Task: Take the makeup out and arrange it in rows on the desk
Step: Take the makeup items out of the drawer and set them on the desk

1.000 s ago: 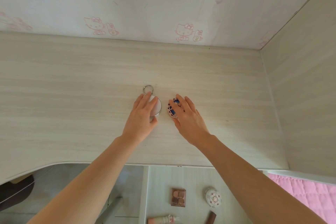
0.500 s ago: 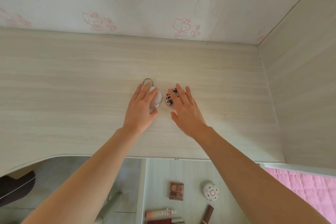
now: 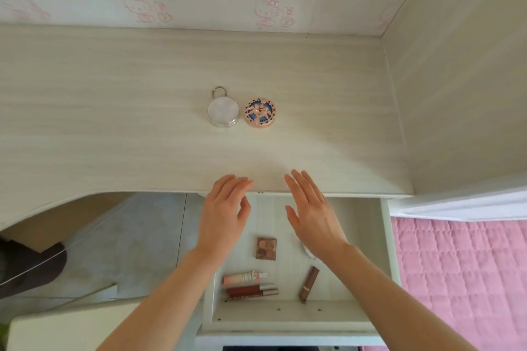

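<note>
Two round compacts sit on the desk [image 3: 114,122], well beyond my hands: a silver compact [image 3: 223,112] with a ring at its far edge, and just right of it, nearly touching, a pink and blue compact [image 3: 260,114]. They start a row running left to right. The rest of the makeup lies in the open drawer [image 3: 385,251] below the near edge of the desk. An eyeshadow palette [image 3: 266,248] lies flat between my two wrists, about equally close to either hand. Nearer to me, a pale pink tube [image 3: 243,278] and two dark red lip glosses [image 3: 251,291] lie with their long axes left to right, closer to my left arm. A brown lipstick [image 3: 308,283] lies angled near to far under my right forearm. My left hand [image 3: 224,218] and right hand [image 3: 315,218] hover above the drawer's far end, fingers spread loosely, holding and touching nothing. I judge the palette the easiest next pick.
</note>
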